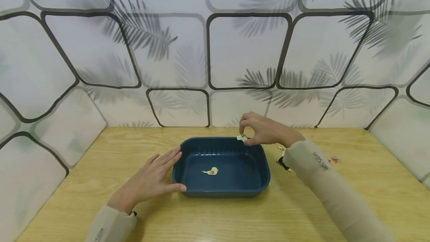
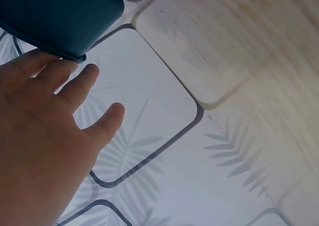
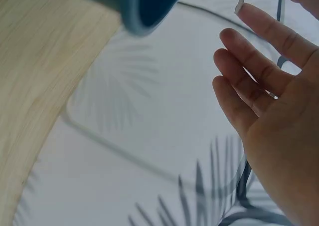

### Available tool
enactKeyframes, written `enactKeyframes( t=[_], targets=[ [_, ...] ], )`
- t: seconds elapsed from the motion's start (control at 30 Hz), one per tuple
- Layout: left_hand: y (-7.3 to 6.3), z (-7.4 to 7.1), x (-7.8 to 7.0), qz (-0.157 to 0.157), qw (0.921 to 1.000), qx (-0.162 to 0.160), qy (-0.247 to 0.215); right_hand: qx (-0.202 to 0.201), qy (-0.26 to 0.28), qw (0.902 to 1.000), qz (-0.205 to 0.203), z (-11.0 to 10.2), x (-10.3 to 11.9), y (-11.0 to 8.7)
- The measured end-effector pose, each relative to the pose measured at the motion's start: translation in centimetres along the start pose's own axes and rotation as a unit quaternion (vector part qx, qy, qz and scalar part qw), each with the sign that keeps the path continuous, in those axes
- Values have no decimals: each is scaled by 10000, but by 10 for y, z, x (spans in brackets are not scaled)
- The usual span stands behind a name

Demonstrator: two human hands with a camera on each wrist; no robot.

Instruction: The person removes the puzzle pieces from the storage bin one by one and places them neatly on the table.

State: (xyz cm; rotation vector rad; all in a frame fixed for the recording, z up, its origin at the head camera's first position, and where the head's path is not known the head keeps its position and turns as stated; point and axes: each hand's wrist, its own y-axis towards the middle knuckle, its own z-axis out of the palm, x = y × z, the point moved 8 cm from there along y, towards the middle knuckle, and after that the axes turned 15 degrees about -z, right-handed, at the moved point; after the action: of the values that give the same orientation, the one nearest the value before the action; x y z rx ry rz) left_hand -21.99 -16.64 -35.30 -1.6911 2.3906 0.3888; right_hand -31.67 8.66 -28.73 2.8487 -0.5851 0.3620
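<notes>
A dark blue rectangular tray (image 1: pixel 223 194) with raised walls stands on the table. My left hand (image 1: pixel 149 180) rests its straight, spread fingers against the tray's left rim; the left wrist view also has these fingers touching the tray wall (image 2: pixel 75 21). Above the back right corner of the tray, my right hand (image 1: pixel 265 128) pinches a small pale flat cutout (image 1: pixel 242 137) with dark marks. Only the cutout's thin edge (image 3: pixel 242 0) shows in the right wrist view. Inside the tray lies another cream cutout (image 1: pixel 211 171), shaped like a bird, with a brown spot.
Right of the tray, partly behind the right sleeve, lie a pale and black piece (image 1: pixel 282 163) and a small red and blue piece (image 1: pixel 335 158). The wooden table (image 1: pixel 221 219) meets a backdrop (image 1: pixel 248 51) patterned with leaves and dark outlines.
</notes>
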Motion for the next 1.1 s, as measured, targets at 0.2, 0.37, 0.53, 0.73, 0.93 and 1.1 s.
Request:
enactKeyframes(
  t=[0.2,0.37,0.53,0.73,0.93,1.1],
  targets=[
    [-2,0,1,-18,10000,18,-31,-106,-3,9998,172,-2,-13,-21],
    [-2,0,1,-50,10000,42,-30,-183,-88,9995,228,-6,-19,-35],
    [-2,0,0,-59,10000,24,-42,-229,-122,9989,397,-12,-25,-49],
    [-1,0,1,-105,9999,63,-65,-263,-210,9978,568,-17,-34,-70],
    [-2,0,1,-80,10000,1,-22,-313,-322,9969,644,-19,-44,-92],
    [-2,0,0,-76,10000,11,-19,-321,-368,9958,769,-21,-51,-107]
  ],
)
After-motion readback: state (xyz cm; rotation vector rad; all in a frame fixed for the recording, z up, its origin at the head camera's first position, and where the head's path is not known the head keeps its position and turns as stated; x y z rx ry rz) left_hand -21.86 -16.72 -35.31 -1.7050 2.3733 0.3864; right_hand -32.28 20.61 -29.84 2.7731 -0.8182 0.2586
